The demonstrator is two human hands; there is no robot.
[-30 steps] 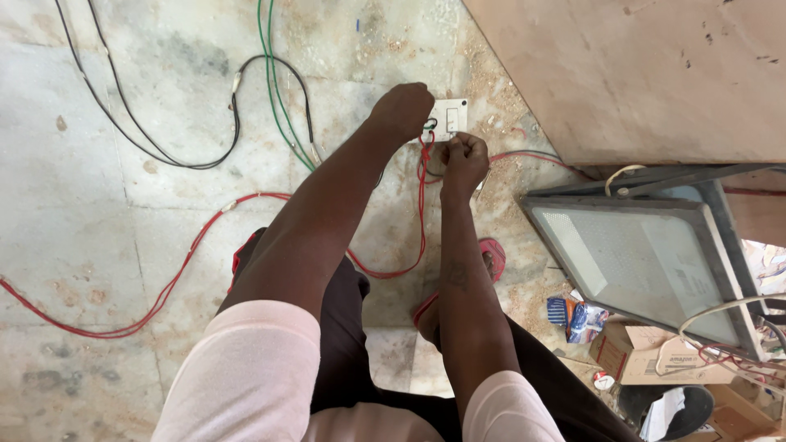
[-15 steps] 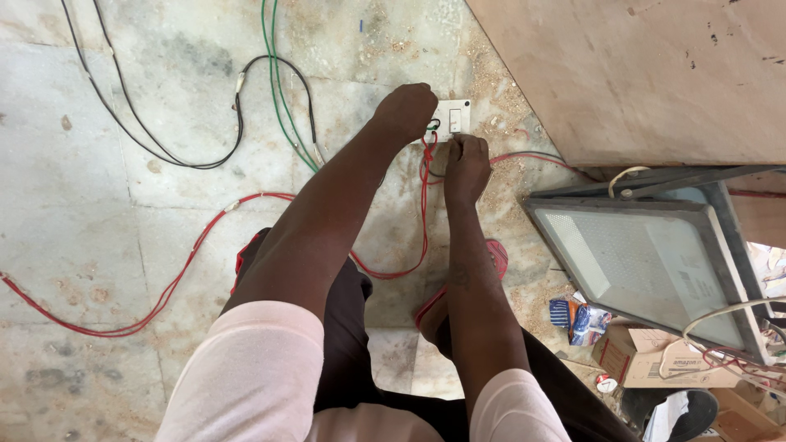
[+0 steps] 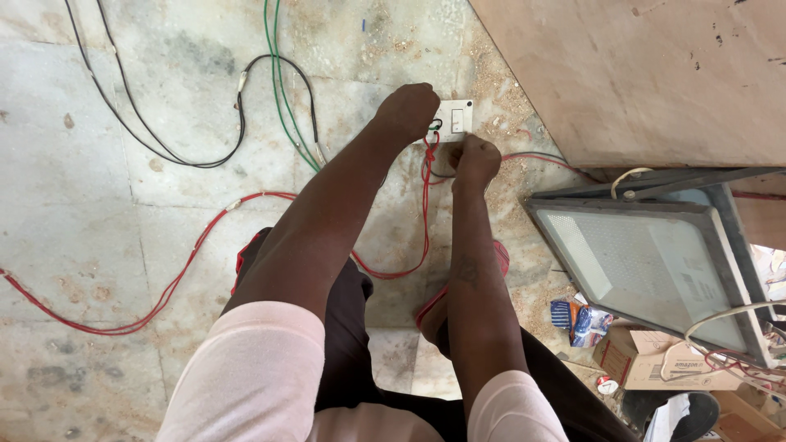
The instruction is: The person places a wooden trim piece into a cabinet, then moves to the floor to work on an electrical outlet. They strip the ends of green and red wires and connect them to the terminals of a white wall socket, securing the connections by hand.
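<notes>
A small white switch plate (image 3: 455, 117) lies on the stone floor (image 3: 98, 164), with red and dark wires running into its near side. My left hand (image 3: 407, 112) rests curled against the plate's left edge, fingers closed at the wire ends. My right hand (image 3: 476, 160) sits just below the plate, fist closed on the red wire (image 3: 425, 209). What the fingertips pinch is hidden under both hands. The red wire loops back under my arms and off to the left.
Green wires (image 3: 278, 90) and a black cable (image 3: 188, 155) cross the floor at the top left. A plywood board (image 3: 655, 74) fills the upper right. A flat flood lamp (image 3: 655, 262) lies at the right, with cardboard boxes (image 3: 647, 360) and wrappers below it.
My right hand has shifted slightly lower and nearer at the plate's bottom edge. My left hand stays on the plate. The view has drifted a little.
</notes>
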